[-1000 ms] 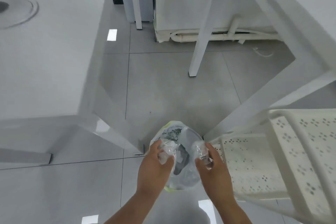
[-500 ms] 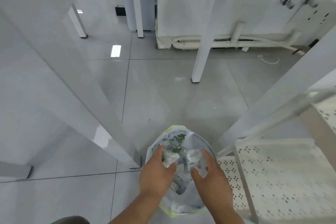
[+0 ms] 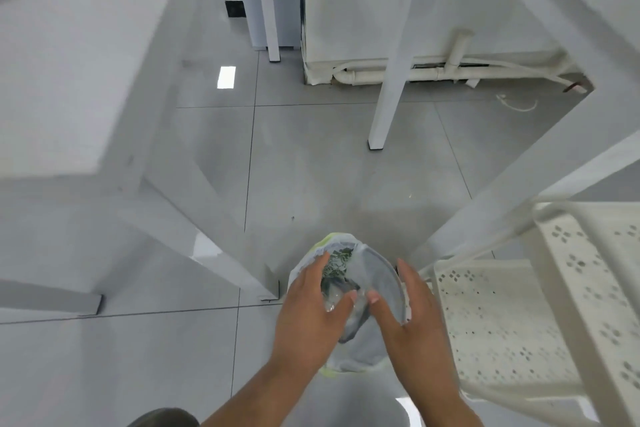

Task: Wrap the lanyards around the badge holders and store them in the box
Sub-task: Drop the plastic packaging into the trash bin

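Over a lined bin [image 3: 377,291], crumpled clear plastic [image 3: 341,300], both hands [image 3: 360,314] spread, holding nothing

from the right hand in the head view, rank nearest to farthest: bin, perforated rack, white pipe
1. bin, under the right hand, front centre.
2. perforated rack, just to its right.
3. white pipe, far back along the wall.

The lined bin [image 3: 374,274] is flanked closely by a white table leg [image 3: 221,253] on the left and a perforated rack [image 3: 502,322] on the right; open floor [image 3: 311,166] lies beyond.
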### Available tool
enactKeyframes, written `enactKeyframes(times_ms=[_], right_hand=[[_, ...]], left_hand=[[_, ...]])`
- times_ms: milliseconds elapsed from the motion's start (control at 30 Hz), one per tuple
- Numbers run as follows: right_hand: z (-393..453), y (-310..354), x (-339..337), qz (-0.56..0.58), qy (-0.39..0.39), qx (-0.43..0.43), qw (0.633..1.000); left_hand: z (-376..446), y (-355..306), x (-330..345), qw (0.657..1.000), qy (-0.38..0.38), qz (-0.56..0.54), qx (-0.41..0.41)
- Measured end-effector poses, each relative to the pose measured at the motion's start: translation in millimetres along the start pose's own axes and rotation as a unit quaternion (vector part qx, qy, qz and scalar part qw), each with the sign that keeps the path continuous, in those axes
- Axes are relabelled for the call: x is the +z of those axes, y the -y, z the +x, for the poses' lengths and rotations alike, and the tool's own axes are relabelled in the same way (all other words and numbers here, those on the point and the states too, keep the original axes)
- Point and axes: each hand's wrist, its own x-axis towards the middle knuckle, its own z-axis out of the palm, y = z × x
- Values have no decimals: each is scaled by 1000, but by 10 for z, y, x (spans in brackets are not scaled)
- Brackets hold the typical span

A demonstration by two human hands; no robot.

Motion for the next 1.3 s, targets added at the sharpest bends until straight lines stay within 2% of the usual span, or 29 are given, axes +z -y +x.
enactKeyframes(times_ms=[233, 367, 700, 800, 1000, 1300], right_hand=[[-488, 1043, -845, 14, 25, 29, 999], [-781, 1681, -1358, 22, 38, 48, 998], [-1280, 2864, -2424, 3, 45, 8, 999], [-1459, 3066, -2681, 1, 48, -1, 999], [-1749, 3297, -2991, 33, 36, 6, 999], [-2080, 3563, -2786, 18, 17, 9, 1000]], left_hand=[[-643, -1032, -734, 1000, 4, 0, 22], [-1027, -1686, -1153, 1000, 18, -8, 7], [-1787, -2957, -1999, 1000, 2, 11, 29], [-2014, -3175, -2183, 999, 1, 36, 41], [-2334, -3407, -2470, 999, -25, 6, 40], [-2544, -3159, -2877, 998, -29, -21, 47]])
